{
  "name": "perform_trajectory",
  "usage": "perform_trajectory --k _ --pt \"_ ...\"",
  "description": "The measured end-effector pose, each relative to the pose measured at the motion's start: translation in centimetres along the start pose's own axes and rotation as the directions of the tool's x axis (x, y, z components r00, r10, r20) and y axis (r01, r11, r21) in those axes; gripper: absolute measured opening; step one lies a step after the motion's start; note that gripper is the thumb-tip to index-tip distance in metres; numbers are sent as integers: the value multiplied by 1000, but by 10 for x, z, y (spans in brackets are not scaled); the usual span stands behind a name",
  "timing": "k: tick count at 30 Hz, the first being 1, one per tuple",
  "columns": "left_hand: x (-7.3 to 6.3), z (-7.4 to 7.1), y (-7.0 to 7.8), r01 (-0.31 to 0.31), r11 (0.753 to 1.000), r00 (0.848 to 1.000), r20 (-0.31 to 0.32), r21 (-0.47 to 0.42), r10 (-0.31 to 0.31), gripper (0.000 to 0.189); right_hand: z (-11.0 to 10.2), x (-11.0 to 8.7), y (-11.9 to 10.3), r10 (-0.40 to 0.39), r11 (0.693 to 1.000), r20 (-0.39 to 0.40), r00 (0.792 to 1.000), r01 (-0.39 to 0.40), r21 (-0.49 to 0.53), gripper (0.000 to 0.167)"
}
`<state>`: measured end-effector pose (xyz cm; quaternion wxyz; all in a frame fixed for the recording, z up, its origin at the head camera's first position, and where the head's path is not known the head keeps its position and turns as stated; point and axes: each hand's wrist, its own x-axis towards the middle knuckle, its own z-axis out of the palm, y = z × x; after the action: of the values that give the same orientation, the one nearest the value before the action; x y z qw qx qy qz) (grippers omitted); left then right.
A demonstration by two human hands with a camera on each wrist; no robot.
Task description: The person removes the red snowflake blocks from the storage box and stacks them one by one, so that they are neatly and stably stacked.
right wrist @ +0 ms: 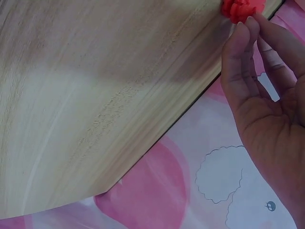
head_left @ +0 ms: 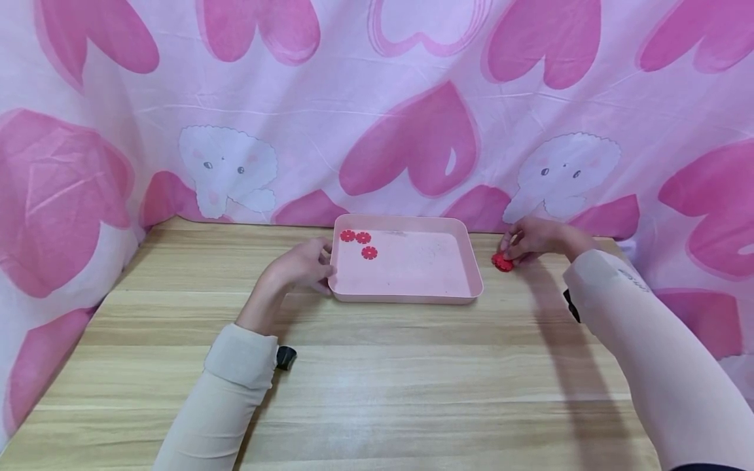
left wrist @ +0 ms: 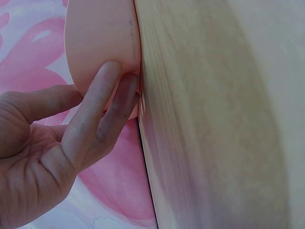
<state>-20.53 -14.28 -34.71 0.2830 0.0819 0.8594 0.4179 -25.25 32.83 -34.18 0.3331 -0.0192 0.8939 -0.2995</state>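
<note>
A shallow pink tray [head_left: 406,299] sits toward the back of the wooden table. Three red notched plastic discs [head_left: 369,252] lie inside it, near its back left corner. My left hand [head_left: 306,265] is at the tray's left side, its extended fingertips touching the outer wall [left wrist: 102,33]. To the right of the tray, my right hand [head_left: 530,241] pinches a small cluster of red notched discs [head_left: 502,262] between thumb and fingers. The cluster [right wrist: 243,8] is low over the table, partly cut off by the top of the right wrist view.
The wooden table [head_left: 377,379] ends at the back against a pink cloth [head_left: 406,144] printed with hearts and white cartoon animals. The same cloth hangs at both sides. A black band [head_left: 286,358] shows at the left wrist.
</note>
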Motion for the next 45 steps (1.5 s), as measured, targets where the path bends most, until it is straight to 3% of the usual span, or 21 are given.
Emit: perform_trajectory --k 10,20,27,33,45 --pt "-1 -1 0 -29 999 1000 2 -27 29 49 0 -4 -19 -71 996 -61 996 68 -50 25" --pt "-1 0 -1 -7 1000 1000 -2 -29 7 49 5 1 -46 -104 993 -77 992 99 -71 30" --pt "0 0 -1 -6 1000 1000 0 -30 6 50 11 5 -65 -182 983 -112 977 177 -52 29" --pt "1 0 -2 -3 1000 1000 -2 -19 3 50 18 12 -85 -235 970 -148 961 222 -97 32" --pt "1 0 -1 -15 1000 1000 -3 -16 15 48 36 27 -123 -293 954 -108 950 283 -95 29"
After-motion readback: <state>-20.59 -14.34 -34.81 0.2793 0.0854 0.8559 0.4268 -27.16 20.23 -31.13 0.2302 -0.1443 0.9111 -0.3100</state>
